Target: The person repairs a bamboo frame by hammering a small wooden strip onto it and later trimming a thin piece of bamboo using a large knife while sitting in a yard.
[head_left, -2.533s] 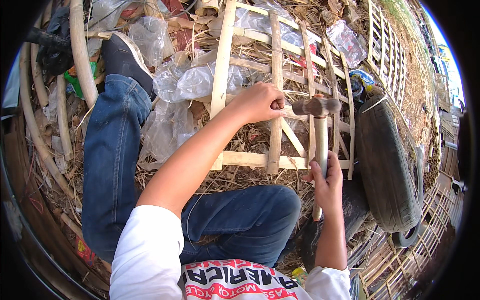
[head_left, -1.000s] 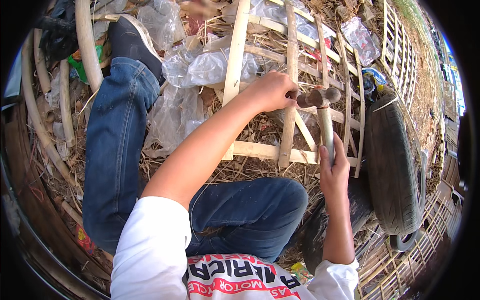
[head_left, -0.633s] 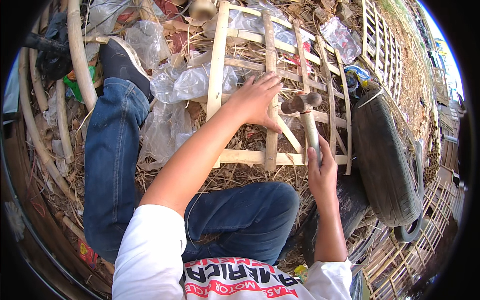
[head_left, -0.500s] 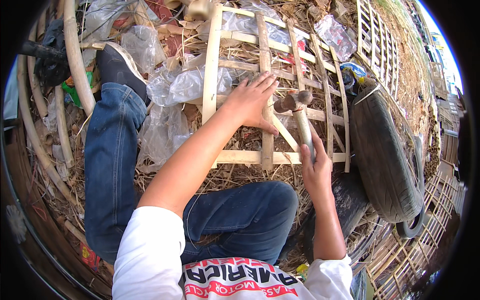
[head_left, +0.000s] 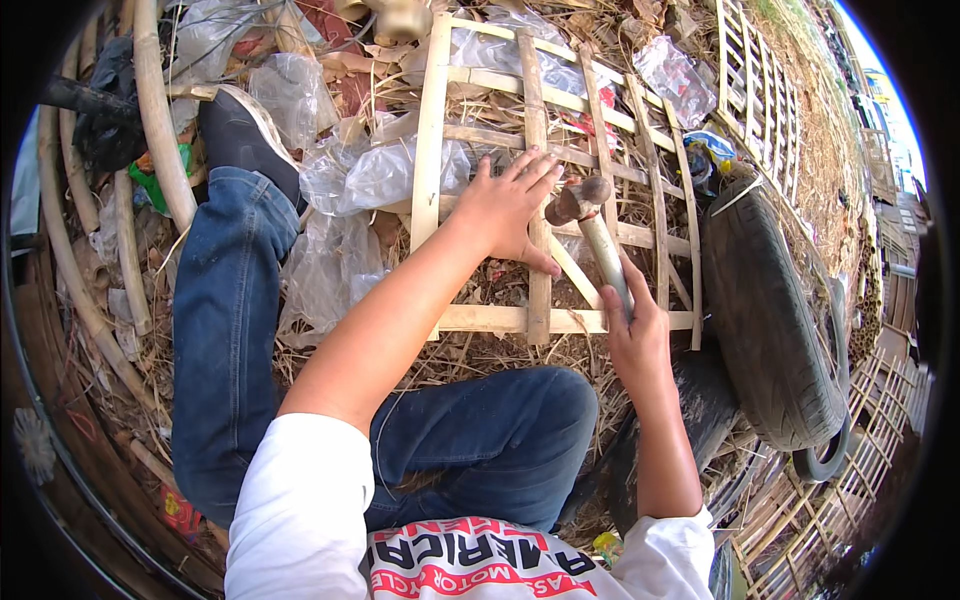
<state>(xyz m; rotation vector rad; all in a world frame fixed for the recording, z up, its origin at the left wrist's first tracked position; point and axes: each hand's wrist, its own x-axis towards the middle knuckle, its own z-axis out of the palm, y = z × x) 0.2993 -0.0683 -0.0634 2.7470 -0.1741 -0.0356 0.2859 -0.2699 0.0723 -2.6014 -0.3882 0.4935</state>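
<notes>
Have opened the left hand (head_left: 507, 213) from its earlier pinch, laying it spread across a slat (head_left: 539, 298) of the slatted frame (head_left: 430, 130) on littered ground (head_left: 470, 352). Have tilted the hammer (head_left: 594, 232) leftward above the frame, gripping it in the right hand (head_left: 640, 335), left of the tire (head_left: 768, 320).

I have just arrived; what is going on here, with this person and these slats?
A person works over a lattice of pale slats near the ground. The right hand grips a hammer by its handle, the head just beside the left hand. That hand is spread over one slat, holding nothing. A tyre stands to the right of the lattice.
</notes>
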